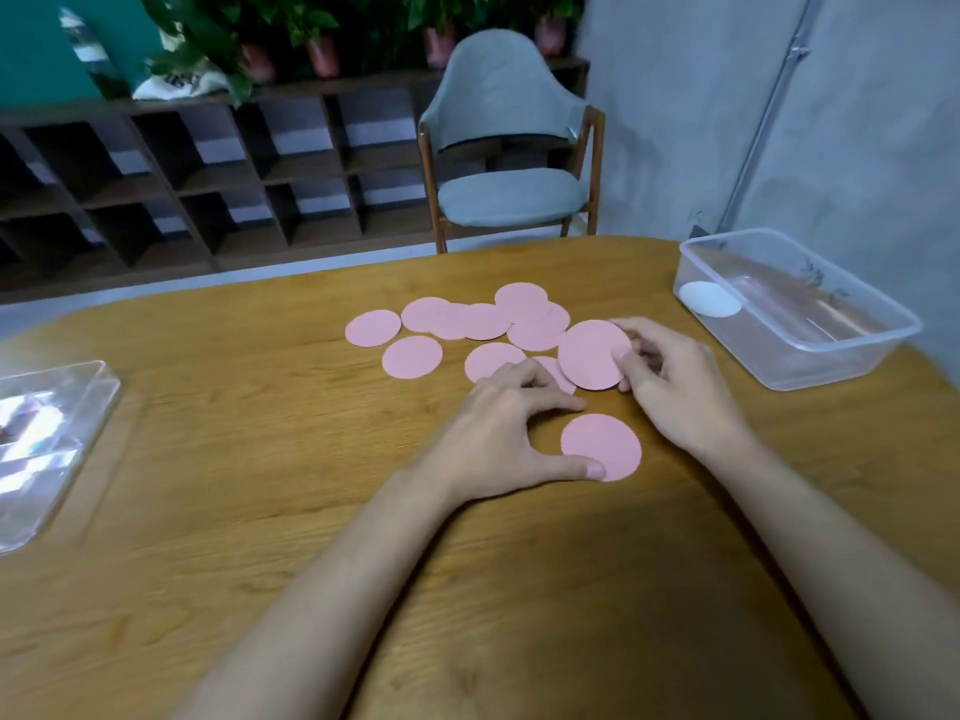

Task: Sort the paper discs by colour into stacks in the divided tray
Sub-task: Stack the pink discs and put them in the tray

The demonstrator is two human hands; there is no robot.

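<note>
Pink round paper discs (pixel 457 324) lie scattered mid-table on the wooden tabletop (pixel 260 459), well apart from the clear plastic divided tray (pixel 852 350). Right hand (pixel 670 376) pinches one lifted disc (pixel 592 356); left hand (pixel 498 433), fingers curled, thumb-pins another disc (pixel 602 446), probably to gather it.

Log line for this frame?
right hand: holds pink disc | left hand: thumb on disc | tray: white disc

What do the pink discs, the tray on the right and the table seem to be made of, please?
Pink discs: thin matte paper or card, flat and glare-free. Tray: clear glossy plastic; the table shows through its walls. Table: wood or wood-look veneer, with visible grain and a soft sheen.
</note>
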